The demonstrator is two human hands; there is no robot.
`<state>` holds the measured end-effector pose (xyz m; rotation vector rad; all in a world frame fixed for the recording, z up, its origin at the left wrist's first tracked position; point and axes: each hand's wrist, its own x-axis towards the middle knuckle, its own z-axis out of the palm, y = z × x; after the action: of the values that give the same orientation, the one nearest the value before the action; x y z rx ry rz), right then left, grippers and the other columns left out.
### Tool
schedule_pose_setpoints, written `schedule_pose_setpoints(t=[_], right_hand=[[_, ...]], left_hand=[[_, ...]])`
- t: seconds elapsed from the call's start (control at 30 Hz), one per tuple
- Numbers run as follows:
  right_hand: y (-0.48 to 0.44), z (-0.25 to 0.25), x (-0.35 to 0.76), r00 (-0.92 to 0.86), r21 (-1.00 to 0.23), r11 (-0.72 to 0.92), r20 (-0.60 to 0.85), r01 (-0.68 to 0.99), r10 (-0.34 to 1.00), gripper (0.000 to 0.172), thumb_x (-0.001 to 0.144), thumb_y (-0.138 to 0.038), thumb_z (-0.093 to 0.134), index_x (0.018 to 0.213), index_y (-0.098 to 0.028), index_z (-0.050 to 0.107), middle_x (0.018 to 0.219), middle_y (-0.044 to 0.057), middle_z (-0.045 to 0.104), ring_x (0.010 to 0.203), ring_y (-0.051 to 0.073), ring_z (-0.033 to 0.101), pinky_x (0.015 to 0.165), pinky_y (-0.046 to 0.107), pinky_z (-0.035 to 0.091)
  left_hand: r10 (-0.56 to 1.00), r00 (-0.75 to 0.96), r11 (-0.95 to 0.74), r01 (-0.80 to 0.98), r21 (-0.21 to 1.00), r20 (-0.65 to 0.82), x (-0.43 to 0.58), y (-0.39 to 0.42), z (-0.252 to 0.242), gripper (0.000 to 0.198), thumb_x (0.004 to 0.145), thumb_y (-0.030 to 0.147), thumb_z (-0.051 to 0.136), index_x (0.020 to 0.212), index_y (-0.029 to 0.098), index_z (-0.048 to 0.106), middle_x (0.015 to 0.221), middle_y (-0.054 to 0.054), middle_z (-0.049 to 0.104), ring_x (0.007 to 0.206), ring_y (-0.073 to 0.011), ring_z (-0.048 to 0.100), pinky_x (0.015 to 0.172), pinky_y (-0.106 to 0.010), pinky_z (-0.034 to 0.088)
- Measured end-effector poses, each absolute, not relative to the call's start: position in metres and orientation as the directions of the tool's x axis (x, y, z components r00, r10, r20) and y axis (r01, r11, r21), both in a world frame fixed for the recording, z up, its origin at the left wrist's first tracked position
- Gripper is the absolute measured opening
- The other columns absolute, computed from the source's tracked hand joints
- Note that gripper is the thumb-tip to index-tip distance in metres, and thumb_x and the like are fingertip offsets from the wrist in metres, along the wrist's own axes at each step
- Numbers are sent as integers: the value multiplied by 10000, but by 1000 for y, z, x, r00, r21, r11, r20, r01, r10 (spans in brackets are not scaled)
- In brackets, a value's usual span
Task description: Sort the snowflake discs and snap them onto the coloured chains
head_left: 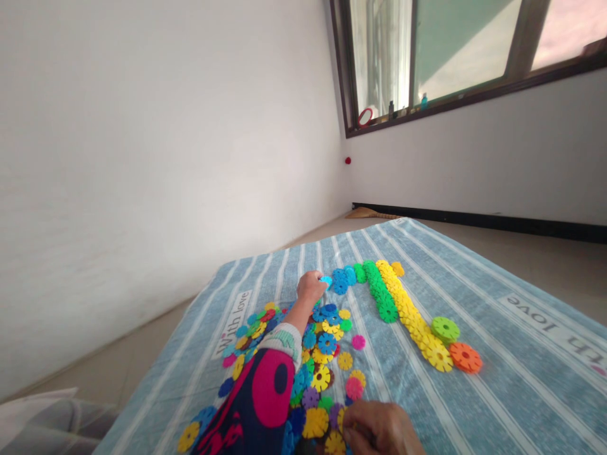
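My left hand reaches across the table in a dark blue and pink sleeve. Its fingers are closed on a light blue notched disc, just left of some blue discs. My right hand is at the bottom edge with curled fingers, beside the loose pile of notched plastic discs; what it may hold is hidden. To the right, overlapping green discs form a row alongside a longer row of yellow discs.
A striped blue cloth covers the table. A lime green disc and an orange disc lie at the near end of the yellow row. A yellow-orange disc sits by its far end. Behind are white walls and a window.
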<state>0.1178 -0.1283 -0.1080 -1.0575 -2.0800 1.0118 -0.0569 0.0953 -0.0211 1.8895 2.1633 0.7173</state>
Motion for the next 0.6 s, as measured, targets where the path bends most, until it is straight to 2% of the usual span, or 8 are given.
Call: schedule_pose_setpoints(t=[0.23,0.4,0.6], right_hand=[[-130,-104,120,-519,-822,423,189,381,834,186,795,-192,508,797,-213,693,679,-28,645,595,90,537,592,150,373],[-132,-98,118,-502,-816,409,174,408,847,183,812,-204,499,763,-197,676,645,-29,615,581,88,522,555,162,330],[-139,-85,117,-446,-819,366,154,442,882,231,829,-257,470,709,-180,651,599,-21,592,568,102,523,541,191,307]], left_hand=[[946,-263,103,795,598,187,-79,93,-18,157,624,221,658,758,178,725,666,14,690,699,-156,639,595,-213,428],[924,-335,112,696,709,183,-99,79,-8,136,607,210,665,732,158,684,646,23,657,684,-141,628,575,-197,438],[927,-371,171,550,817,56,-112,48,8,224,668,270,690,849,152,634,707,-4,682,646,-138,661,549,-201,484]])
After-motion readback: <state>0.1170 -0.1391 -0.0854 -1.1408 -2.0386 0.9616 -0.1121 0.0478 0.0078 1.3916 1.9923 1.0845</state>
